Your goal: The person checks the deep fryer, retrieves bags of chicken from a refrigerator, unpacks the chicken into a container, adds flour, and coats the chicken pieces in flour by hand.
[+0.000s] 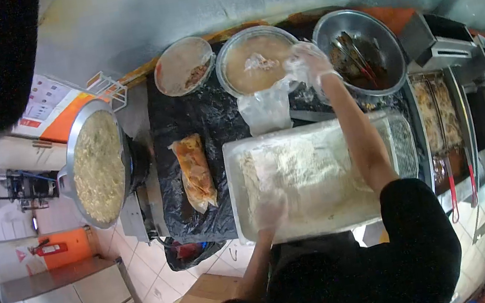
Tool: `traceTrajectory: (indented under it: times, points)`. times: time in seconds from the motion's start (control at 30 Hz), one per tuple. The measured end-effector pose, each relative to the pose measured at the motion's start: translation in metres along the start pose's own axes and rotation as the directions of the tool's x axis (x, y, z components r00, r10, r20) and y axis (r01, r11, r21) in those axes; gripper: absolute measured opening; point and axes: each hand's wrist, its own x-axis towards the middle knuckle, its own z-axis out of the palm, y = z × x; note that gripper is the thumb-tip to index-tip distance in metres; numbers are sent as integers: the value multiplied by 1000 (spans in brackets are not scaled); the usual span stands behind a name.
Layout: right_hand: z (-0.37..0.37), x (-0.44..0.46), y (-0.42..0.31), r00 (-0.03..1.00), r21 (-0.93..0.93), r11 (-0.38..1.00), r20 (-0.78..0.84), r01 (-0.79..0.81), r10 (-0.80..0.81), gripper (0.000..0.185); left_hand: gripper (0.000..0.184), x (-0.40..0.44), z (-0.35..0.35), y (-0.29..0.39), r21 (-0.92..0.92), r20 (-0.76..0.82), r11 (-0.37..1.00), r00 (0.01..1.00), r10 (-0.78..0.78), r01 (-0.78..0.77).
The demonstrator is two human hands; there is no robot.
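Note:
My left hand (271,211), in a clear plastic glove, is over the near left part of a large pale tray (238,196) with white flour (313,156) in it. Its fingers are smeared by motion. Beyond the tray, my gloved right hand (310,64) has its fingers bunched at the right rim of a bowl of cloudy tan liquid (242,66). A whitish lump (261,61) shows at the liquid's surface. A clear plastic bag (266,111) lies right by this hand; whether the fingers hold it is unclear.
Left of the tray, a wrapped orange-brown package (195,173) lies on black plastic (167,116). A wide pan of bubbling food (97,168) stands farther left. Behind are a shallow bowl (179,69) and a steel bowl (385,30) with red-handled tongs (359,57). Fryer baskets (436,111) are at right.

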Motion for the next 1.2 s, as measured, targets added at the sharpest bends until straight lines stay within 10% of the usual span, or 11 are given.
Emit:
traceTrajectory:
  times: [0.1,0.2,0.3,0.4,0.63,0.77,0.83,0.9,1.03,1.2]
  points:
    - [99,85,34,970,340,920,73,194,-232,26,35,-26,-30,-5,41,264,983,947,-186,181]
    - [168,121,61,855,437,753,-79,492,-512,21,34,-56,-12,-7,-139,-266,940,902,-340,313]
    - [150,158,68,903,88,935,243,343,-354,28,37,-73,28,-38,-79,-400,985,900,-172,153]
    - [104,189,57,964,86,977,199,-195,175,32,41,-73,7,-18,-10,-429,983,887,-171,185]
    - [149,233,92,962,-306,912,121,272,-246,17,41,-62,-14,1,-223,-509,959,818,-267,175]
    - [161,227,92,973,-268,939,139,215,-183,15,43,-72,1,-9,-106,-501,981,843,-194,162]
    - [210,236,142,852,-282,864,-209,417,-480,19,43,-75,4,-11,-82,-511,984,841,-176,156]
    - [209,238,137,839,-233,862,-223,449,-497,22,42,-68,-4,-7,-147,-547,977,811,-210,154]
    - [127,243,116,877,-85,994,481,63,-15,27,38,-64,-16,1,-149,-547,976,809,-217,161]
    - [53,206,70,666,-137,988,731,-67,146,29,34,-61,-17,-2,32,-557,997,829,-44,75]
